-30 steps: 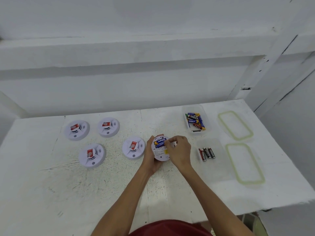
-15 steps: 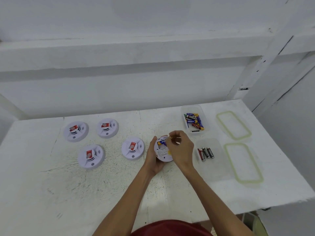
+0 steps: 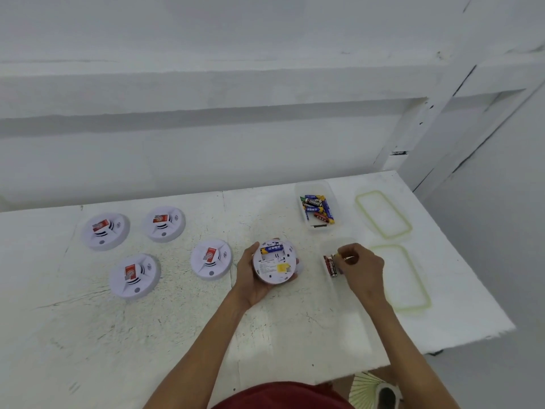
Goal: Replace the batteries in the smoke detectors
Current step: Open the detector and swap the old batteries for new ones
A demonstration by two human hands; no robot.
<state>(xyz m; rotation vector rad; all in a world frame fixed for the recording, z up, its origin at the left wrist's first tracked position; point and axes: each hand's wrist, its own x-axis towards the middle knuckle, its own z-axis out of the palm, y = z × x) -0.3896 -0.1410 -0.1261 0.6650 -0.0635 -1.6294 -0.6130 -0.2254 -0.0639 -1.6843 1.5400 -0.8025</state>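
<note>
In right hand (image 3: 361,268), battery (image 3: 342,256) mostly hidden.

Single view, from a wide-angle camera worn on the person's head. It faces forward and down over a white table (image 3: 177,335), close enough that both forearms (image 3: 206,343) enter from the bottom edge. The left hand (image 3: 250,278), holding a smoke detector (image 3: 275,265), sits just below frame centre; the right hand (image 3: 361,268), pinching a battery (image 3: 339,255), lies to its right. The table's far edge crosses mid-frame, and a white wall (image 3: 206,143) fills the upper half. The table's left end runs off the frame.
</note>
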